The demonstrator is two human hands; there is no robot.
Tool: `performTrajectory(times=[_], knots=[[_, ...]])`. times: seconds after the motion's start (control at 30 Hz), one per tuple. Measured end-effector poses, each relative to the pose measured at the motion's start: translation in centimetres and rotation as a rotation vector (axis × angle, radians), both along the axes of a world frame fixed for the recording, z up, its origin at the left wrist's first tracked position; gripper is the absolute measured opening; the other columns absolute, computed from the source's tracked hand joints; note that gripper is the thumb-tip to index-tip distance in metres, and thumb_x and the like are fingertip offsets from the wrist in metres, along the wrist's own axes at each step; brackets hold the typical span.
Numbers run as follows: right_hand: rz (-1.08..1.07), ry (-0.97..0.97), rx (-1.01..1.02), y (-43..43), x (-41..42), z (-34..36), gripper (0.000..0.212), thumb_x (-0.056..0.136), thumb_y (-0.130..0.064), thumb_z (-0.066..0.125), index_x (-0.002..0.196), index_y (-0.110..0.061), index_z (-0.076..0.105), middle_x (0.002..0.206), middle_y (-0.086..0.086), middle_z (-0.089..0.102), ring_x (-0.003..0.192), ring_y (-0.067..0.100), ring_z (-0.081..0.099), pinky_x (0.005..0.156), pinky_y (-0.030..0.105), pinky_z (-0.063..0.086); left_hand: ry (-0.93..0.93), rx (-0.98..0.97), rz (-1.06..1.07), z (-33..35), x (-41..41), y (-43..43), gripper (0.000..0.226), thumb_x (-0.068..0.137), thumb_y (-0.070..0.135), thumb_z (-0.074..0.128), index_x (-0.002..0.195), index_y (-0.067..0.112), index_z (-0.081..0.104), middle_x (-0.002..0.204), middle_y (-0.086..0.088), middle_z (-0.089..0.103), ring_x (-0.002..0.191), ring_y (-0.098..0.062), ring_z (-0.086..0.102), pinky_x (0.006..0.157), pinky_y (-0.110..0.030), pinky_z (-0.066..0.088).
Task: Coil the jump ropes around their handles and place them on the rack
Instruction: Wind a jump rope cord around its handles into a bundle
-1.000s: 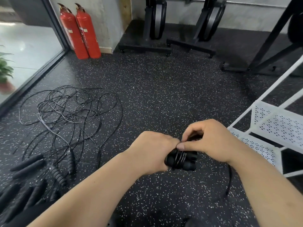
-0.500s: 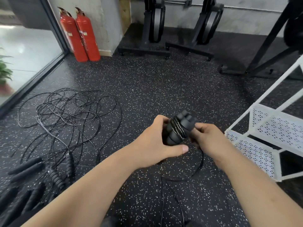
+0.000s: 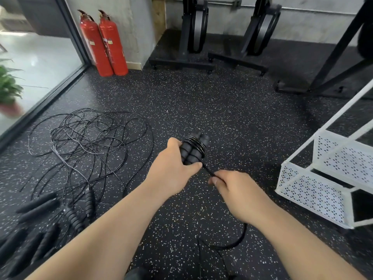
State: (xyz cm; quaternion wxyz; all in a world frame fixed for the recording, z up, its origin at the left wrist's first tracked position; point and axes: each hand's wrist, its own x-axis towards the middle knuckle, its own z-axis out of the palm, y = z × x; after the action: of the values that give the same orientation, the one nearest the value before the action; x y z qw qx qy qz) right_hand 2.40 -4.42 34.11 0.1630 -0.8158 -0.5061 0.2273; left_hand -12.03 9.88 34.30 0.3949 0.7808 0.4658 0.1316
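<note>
Black speckled rubber floor carries everything. White perforated metal rack stands at the floor's right edge, two tiers in view, nothing seen on them. Two black exercise-machine stands sit at the far edge against the wall, with a black angled frame in the far right corner.

Tangle of thin black jump ropes lies loose near the floor's left edge, uncoiled. Their black handles are scattered in the near left corner, some ribbed, some blurred. Two red fire extinguishers stand upright, touching each other, in the far left corner by the glass wall. A green potted plant is behind the glass, blurred.

Both forearms are bare. Left hand is mid-floor, held above it, fingers and thumb curled round a pair of ribbed black handles held side by side and tilted up and away. Several turns of cord are wound round the upper part of the pair.

Right hand is just beside and nearer than the left hand, not touching it, and pinches the black cord between thumb and curled fingers. The cord runs straight from the wrapped bundle to that pinch. The rest of it passes under the right wrist and loops down onto the floor near the near edge. The bundle is well apart from the rack.
</note>
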Motion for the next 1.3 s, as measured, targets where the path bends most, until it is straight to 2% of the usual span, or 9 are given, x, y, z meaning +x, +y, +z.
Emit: performTrajectory(times=[0.1, 0.23, 0.5, 0.67, 0.8, 0.93, 1.0, 1.17, 1.3], knots=[[0.055, -0.119, -0.035, -0.7, -0.4, 0.9, 0.029, 0.112, -0.045, 0.042, 0.124, -0.032, 0.066, 0.088, -0.009, 0.069, 0.075, 0.009, 0.063, 0.063, 0.029, 0.048, 0.19, 0.186, 0.049, -0.1, -0.5, 1.2, 0.058, 0.087, 0.049, 0.082, 0.125, 0.029, 0.043, 0.101, 0.009, 0.065, 0.089, -0.021, 0.065, 0.077, -0.039, 0.054], [0.102, -0.306, 0.068, -1.2, -0.4, 2.6, 0.026, 0.112, -0.046, 0.042, 0.117, -0.038, 0.066, 0.082, -0.017, 0.063, 0.07, 0.004, 0.06, 0.066, 0.03, 0.054, 0.429, 0.347, -0.107, -0.6, -0.8, 1.6, 0.056, 0.085, 0.049, 0.084, 0.127, 0.033, 0.05, 0.106, 0.008, 0.066, 0.094, -0.025, 0.064, 0.073, -0.036, 0.049], [0.014, -0.342, 0.226, -1.5, 3.0, 3.2, 0.02, 0.104, -0.053, 0.056, 0.109, -0.046, 0.074, 0.089, -0.027, 0.072, 0.08, 0.001, 0.064, 0.074, 0.033, 0.057, 0.385, 0.487, -0.646, -0.3, 0.9, -1.8, 0.049, 0.084, 0.037, 0.081, 0.122, 0.036, 0.051, 0.11, 0.014, 0.061, 0.104, -0.015, 0.058, 0.087, -0.038, 0.054], [-0.052, 0.051, 0.261, -1.9, 4.9, 4.2, 0.005, 0.094, -0.044, 0.078, 0.097, -0.047, 0.08, 0.093, -0.034, 0.074, 0.092, -0.007, 0.069, 0.092, 0.031, 0.056, 0.257, 0.403, -0.759, 1.8, 0.9, -3.0, 0.051, 0.082, 0.038, 0.08, 0.122, 0.04, 0.048, 0.095, 0.016, 0.055, 0.09, -0.007, 0.048, 0.089, -0.034, 0.05], [-0.097, 0.452, 0.252, -2.0, 5.9, 5.3, 0.008, 0.091, -0.039, 0.079, 0.096, -0.035, 0.084, 0.097, -0.013, 0.081, 0.096, 0.006, 0.074, 0.099, 0.039, 0.053, 0.0, 0.037, -0.726, 3.9, 0.2, -3.2, 0.063, 0.079, 0.028, 0.089, 0.124, 0.037, 0.047, 0.096, 0.014, 0.069, 0.084, -0.008, 0.062, 0.08, -0.027, 0.051], [-0.171, 0.722, 0.222, -1.9, 6.3, 4.8, 0.019, 0.092, -0.031, 0.079, 0.097, -0.013, 0.082, 0.094, 0.014, 0.078, 0.086, 0.022, 0.065, 0.093, 0.054, 0.052, -0.264, -0.226, -0.59, 5.4, -0.5, -3.3, 0.069, 0.079, 0.009, 0.092, 0.124, 0.03, 0.045, 0.109, 0.007, 0.077, 0.095, -0.019, 0.074, 0.087, -0.039, 0.062], [-0.202, 0.654, 0.202, -1.5, 5.9, 4.0, 0.028, 0.103, -0.032, 0.067, 0.091, -0.01, 0.077, 0.082, 0.022, 0.07, 0.076, 0.025, 0.057, 0.093, 0.063, 0.05, -0.387, -0.295, -0.463, 5.2, -0.5, -2.9, 0.068, 0.082, 0.007, 0.091, 0.127, 0.03, 0.046, 0.113, 0.002, 0.078, 0.103, -0.027, 0.076, 0.094, -0.049, 0.063], [-0.062, 0.221, 0.063, -0.3, 3.3, 1.5, 0.033, 0.111, -0.043, 0.048, 0.09, -0.033, 0.071, 0.065, -0.005, 0.067, 0.05, 0.006, 0.056, 0.054, 0.031, 0.047, -0.328, -0.286, -0.08, 2.7, 0.1, -1.0, 0.067, 0.078, 0.041, 0.093, 0.127, 0.045, 0.048, 0.113, 0.008, 0.077, 0.1, -0.014, 0.076, 0.096, -0.051, 0.061], [0.003, 0.012, -0.008, -0.3, 1.4, -0.3, 0.021, 0.112, -0.038, 0.047, 0.095, -0.033, 0.059, 0.073, -0.006, 0.065, 0.056, 0.008, 0.061, 0.048, 0.025, 0.04, -0.2, -0.331, -0.084, 1.2, 0.2, -0.4, 0.073, 0.079, 0.04, 0.094, 0.134, 0.034, 0.046, 0.119, 0.009, 0.072, 0.105, -0.012, 0.073, 0.096, -0.042, 0.06]])
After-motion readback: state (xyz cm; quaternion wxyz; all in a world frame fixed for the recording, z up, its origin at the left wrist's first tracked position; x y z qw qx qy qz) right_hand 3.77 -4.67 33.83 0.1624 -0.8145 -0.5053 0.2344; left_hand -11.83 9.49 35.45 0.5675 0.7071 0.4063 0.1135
